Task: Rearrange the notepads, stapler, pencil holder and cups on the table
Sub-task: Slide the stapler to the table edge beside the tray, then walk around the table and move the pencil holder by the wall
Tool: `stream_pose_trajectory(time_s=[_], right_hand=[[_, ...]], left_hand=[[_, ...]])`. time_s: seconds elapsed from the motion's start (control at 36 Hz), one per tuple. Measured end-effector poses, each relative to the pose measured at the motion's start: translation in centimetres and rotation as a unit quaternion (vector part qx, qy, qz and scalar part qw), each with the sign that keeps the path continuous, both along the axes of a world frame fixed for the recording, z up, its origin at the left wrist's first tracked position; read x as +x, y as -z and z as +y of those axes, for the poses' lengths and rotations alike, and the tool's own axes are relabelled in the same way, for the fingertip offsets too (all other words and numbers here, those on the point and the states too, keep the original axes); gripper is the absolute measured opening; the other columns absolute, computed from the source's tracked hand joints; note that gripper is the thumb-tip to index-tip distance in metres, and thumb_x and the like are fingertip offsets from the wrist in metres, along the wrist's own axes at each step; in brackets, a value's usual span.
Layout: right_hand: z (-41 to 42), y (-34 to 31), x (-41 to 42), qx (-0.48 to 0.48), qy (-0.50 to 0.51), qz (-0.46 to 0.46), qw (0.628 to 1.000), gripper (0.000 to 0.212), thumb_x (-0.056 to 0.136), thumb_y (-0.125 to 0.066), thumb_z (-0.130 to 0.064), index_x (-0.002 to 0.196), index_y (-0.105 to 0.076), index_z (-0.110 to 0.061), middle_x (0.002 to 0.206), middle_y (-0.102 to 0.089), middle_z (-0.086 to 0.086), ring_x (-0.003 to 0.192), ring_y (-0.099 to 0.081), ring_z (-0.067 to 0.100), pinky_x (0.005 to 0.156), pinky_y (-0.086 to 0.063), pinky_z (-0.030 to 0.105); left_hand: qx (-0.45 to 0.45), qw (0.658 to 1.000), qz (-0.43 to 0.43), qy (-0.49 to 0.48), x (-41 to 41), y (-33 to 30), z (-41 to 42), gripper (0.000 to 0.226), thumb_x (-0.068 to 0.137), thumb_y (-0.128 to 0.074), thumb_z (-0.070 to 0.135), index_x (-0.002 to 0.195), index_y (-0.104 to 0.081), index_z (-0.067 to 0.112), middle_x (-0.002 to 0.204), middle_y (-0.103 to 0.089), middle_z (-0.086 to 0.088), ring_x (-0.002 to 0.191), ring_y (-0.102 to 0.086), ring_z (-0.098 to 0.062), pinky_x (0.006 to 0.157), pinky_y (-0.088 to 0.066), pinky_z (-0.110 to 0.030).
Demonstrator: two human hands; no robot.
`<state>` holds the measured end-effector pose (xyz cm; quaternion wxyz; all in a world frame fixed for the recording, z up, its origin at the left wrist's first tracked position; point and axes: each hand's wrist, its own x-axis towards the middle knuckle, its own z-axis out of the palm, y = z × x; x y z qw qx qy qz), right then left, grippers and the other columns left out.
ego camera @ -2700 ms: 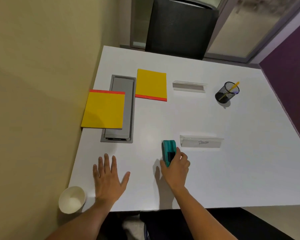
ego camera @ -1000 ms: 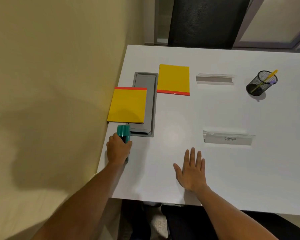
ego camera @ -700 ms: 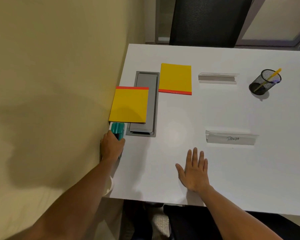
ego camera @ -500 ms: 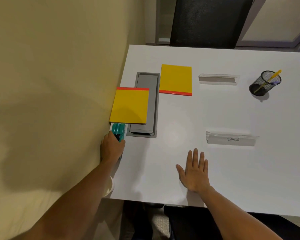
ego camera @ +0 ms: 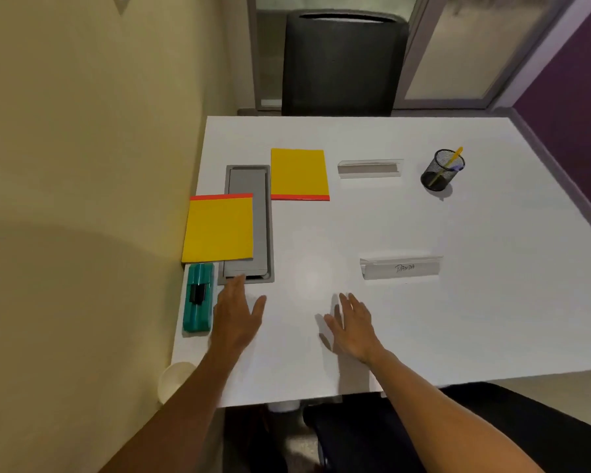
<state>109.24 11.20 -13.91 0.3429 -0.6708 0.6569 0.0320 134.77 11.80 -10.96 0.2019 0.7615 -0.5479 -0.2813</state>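
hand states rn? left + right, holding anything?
Left hand: open, fingers straight, holding nothing; the teal stapler lies beside it, apart.
Right hand: open, flat on the white table, holding nothing.

Both forearms are extended forward from the bottom of the view, bare to the wrist. The left hand (ego camera: 236, 317) is held palm down with the fingers straight and close together and the thumb spread to the right; nothing is gripped. The right hand (ego camera: 354, 327) is laid flat, palm down, fingers straight and slightly fanned, nothing held. The hands are kept apart.
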Motion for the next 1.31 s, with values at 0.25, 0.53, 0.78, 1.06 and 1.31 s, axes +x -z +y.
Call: stream_pose_trajectory(time_s=[0.25, 0.53, 0.78, 1.06, 1.31], right_hand=[[2.8, -9.3, -2.1, -0.096, 0.007, -0.002, 0.995, 0.094, 0.094, -0.048, -0.065, 0.162, -0.002, -0.020, 0.170, -0.002, -0.001, 0.157, 0.002, 0.022, 0.127, -0.009, 0.041], [7.6, -16.0, -6.9, -0.186, 0.060, 0.052, 0.979, 0.099, 0.092, -0.045, -0.071, 0.162, 0.002, -0.019, 0.170, -0.002, -0.003, 0.157, 0.000, 0.019, 0.125, -0.010, 0.036], [13.1, -19.2, -12.4, -0.233, 0.113, 0.061, 0.964, 0.103, 0.088, -0.041, -0.079, 0.161, 0.006, -0.025, 0.170, 0.003, -0.007, 0.156, 0.003, 0.016, 0.119, 0.000, 0.029], [21.1, -23.4, -22.2, -0.289, 0.163, 0.055, 0.942, 0.104, 0.089, -0.044, -0.076, 0.161, 0.006, -0.020, 0.170, 0.001, -0.002, 0.156, 0.000, 0.019, 0.126, -0.008, 0.037], [28.4, -24.3, -30.9, -0.309, 0.239, 0.018, 0.920, 0.103, 0.089, -0.047, -0.075, 0.162, 0.003, -0.021, 0.170, -0.001, -0.005, 0.156, 0.000, 0.016, 0.127, -0.011, 0.039]], left_hand=[[-0.082, 0.994, 0.013, 0.078, -4.2, -2.7, 1.0, 0.073, 0.086, -0.057, 0.055, 0.140, -0.049, 0.007, 0.141, -0.055, -0.015, 0.130, -0.053, -0.033, 0.105, -0.047, -0.049], [-0.056, 0.983, 0.022, 0.174, -9.2, -7.4, 2.1, 0.075, 0.092, -0.046, 0.061, 0.154, -0.027, 0.022, 0.162, -0.027, -0.001, 0.151, -0.022, -0.022, 0.121, -0.025, -0.045], [-0.059, 0.970, 0.011, 0.237, -14.1, -11.6, 5.8, 0.088, 0.081, -0.031, 0.075, 0.155, -0.020, 0.028, 0.165, -0.017, 0.004, 0.153, -0.011, -0.018, 0.122, -0.017, -0.046], [-0.099, 0.946, -0.062, 0.302, -24.9, -15.9, 11.6, 0.085, 0.087, -0.034, 0.076, 0.155, -0.018, 0.028, 0.165, -0.015, 0.003, 0.152, -0.013, -0.018, 0.122, -0.019, -0.043], [-0.127, 0.930, -0.067, 0.338, -34.4, -18.8, 15.3, 0.085, 0.088, -0.038, 0.074, 0.155, -0.021, 0.026, 0.165, -0.016, 0.002, 0.153, -0.009, -0.019, 0.121, -0.017, -0.044]])
